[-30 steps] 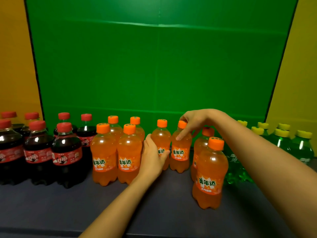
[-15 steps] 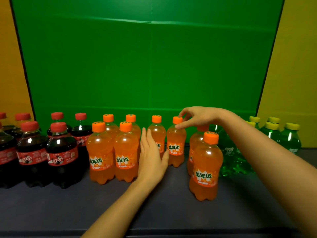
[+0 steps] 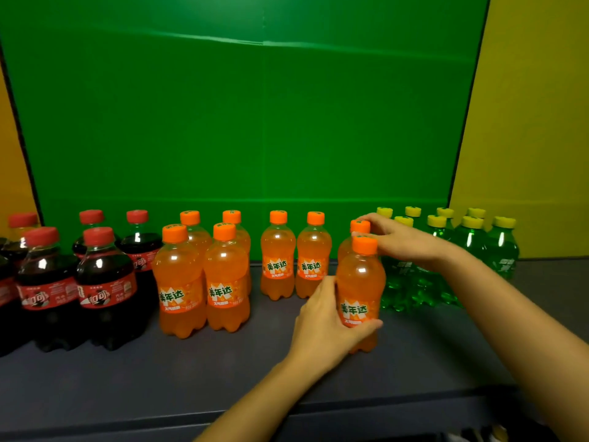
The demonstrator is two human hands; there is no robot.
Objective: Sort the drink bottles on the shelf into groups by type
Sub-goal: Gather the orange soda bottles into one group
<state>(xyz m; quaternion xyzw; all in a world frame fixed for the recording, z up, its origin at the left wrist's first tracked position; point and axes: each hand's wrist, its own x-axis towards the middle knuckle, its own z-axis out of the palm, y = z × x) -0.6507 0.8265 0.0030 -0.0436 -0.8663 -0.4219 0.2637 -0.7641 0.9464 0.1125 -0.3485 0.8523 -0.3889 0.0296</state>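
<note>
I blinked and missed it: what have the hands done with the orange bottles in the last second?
Both hands moved right. The left hand left the two middle orange bottles and now grips the front orange bottle. The right hand let go of a middle bottle's cap and pinches the cap of the rear orange bottle. The cola bottles, green bottles and left orange cluster stayed put.

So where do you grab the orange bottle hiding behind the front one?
By its cap, from above. The rear orange bottle stands upright, its body blocked by the front orange bottle in the left hand and crowded by green bottles on the right. Only the top is free, where the right hand pinches it.
</note>
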